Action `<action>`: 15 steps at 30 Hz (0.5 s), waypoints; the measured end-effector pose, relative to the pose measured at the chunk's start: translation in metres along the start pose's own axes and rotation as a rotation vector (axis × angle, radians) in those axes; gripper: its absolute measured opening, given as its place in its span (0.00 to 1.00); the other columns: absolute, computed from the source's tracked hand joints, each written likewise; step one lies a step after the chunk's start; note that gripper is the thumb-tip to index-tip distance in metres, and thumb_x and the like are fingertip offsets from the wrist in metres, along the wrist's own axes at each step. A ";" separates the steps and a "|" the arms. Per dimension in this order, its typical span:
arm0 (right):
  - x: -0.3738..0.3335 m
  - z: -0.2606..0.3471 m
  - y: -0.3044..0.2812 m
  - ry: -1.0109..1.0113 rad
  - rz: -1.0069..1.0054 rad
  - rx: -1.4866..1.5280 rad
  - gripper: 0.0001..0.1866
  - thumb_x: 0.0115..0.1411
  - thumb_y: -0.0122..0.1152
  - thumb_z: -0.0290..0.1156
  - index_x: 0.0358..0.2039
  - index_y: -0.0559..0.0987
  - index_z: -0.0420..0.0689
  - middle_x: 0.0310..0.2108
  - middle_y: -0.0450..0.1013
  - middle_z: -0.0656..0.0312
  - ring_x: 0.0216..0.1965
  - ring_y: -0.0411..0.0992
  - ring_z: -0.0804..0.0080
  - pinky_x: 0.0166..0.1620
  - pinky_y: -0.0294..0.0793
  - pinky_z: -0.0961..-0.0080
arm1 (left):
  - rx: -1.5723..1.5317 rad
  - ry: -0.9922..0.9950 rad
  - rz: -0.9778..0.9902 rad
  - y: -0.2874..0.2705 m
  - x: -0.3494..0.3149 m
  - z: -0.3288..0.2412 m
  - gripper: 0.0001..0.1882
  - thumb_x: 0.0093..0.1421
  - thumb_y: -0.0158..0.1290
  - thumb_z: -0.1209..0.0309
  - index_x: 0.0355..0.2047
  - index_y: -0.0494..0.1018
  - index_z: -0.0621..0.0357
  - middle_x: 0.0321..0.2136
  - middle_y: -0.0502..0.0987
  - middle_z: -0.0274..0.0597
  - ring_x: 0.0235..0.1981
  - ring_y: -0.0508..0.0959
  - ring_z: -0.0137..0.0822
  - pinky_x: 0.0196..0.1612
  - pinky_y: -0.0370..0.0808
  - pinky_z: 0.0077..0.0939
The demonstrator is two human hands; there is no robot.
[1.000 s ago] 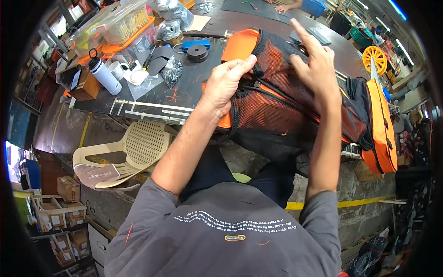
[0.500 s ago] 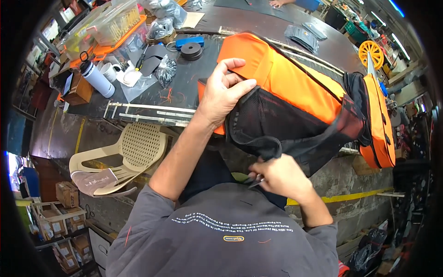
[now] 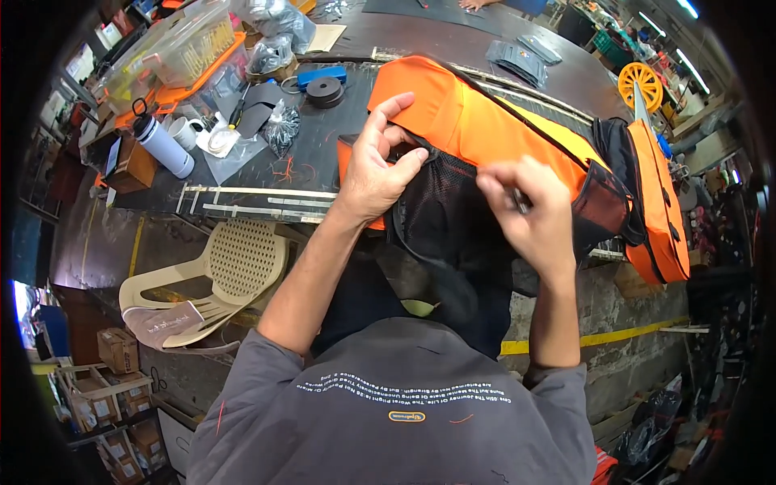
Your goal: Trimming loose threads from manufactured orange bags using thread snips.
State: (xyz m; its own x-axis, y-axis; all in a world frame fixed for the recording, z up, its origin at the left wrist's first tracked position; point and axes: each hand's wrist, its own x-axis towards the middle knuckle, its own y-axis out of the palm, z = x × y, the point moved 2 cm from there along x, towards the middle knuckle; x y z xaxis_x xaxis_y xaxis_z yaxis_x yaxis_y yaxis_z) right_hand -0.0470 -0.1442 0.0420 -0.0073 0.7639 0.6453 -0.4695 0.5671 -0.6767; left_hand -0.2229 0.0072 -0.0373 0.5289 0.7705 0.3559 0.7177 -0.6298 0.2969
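Note:
An orange and black bag point(image 3: 493, 121) lies across the table's near edge, its black mesh part point(image 3: 440, 190) hanging toward my lap. At its left end my left hand point(image 3: 384, 166) pinches the fabric edge where the orange cloth meets the mesh, thumb and fingers bent around it. My right hand point(image 3: 529, 206) is raised in front of the bag's middle, fingers curled around small metal scissors point(image 3: 520, 200). Most of the scissors is hidden in the fist. Beside the bag's right end, a black mesh pocket point(image 3: 602, 198) shows.
On the dark table point(image 3: 242, 182) are a black tape roll point(image 3: 325, 92), a blue case point(image 3: 321, 75), a bottle point(image 3: 164, 147), a mug point(image 3: 184, 133) and plastic bins point(image 3: 194, 56). A beige chair point(image 3: 242, 263) stands at left. Another person's hand point(image 3: 473, 4) shows at the far edge.
My right hand has risen from near my lap to the front of the bag, with the scissors still in it. The black strip it was beside has dropped. My left hand keeps its hold.

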 end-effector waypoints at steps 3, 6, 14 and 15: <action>0.011 -0.027 0.016 0.062 -0.102 -0.071 0.13 0.59 0.75 0.28 0.45 0.88 0.48 0.25 0.78 0.62 0.29 0.78 0.61 0.41 0.74 0.62 | 0.050 0.000 -0.009 -0.006 -0.003 0.003 0.43 0.66 0.60 0.83 0.79 0.56 0.60 0.44 0.84 0.40 0.48 0.82 0.28 0.57 0.76 0.25; 0.012 -0.067 0.012 0.198 -0.260 -0.113 0.14 0.65 0.72 0.23 0.51 0.88 0.43 0.26 0.76 0.66 0.27 0.70 0.80 0.32 0.71 0.76 | 0.075 0.017 -0.031 -0.016 -0.009 0.011 0.43 0.66 0.59 0.83 0.79 0.56 0.60 0.40 0.82 0.37 0.45 0.80 0.27 0.56 0.76 0.25; 0.008 -0.143 -0.003 0.460 0.083 0.167 0.24 0.63 0.77 0.35 0.55 0.87 0.36 0.47 0.87 0.56 0.45 0.82 0.72 0.52 0.82 0.71 | 0.191 0.069 -0.017 -0.030 -0.026 0.025 0.44 0.64 0.57 0.85 0.80 0.54 0.63 0.52 0.82 0.45 0.53 0.81 0.32 0.63 0.74 0.30; 0.011 -0.137 -0.004 0.511 0.165 0.151 0.26 0.62 0.78 0.37 0.56 0.87 0.36 0.48 0.87 0.54 0.47 0.83 0.70 0.53 0.82 0.70 | 0.205 0.090 -0.035 -0.035 -0.032 0.031 0.45 0.64 0.56 0.85 0.80 0.53 0.63 0.56 0.81 0.47 0.55 0.80 0.33 0.64 0.73 0.31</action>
State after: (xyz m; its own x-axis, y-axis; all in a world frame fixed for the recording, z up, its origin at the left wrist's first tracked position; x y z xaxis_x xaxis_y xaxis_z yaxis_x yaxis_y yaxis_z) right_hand 0.0755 -0.0960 0.0038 0.3202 0.9122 0.2557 -0.6196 0.4058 -0.6718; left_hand -0.2512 0.0076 -0.0862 0.4664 0.7736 0.4290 0.8165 -0.5630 0.1276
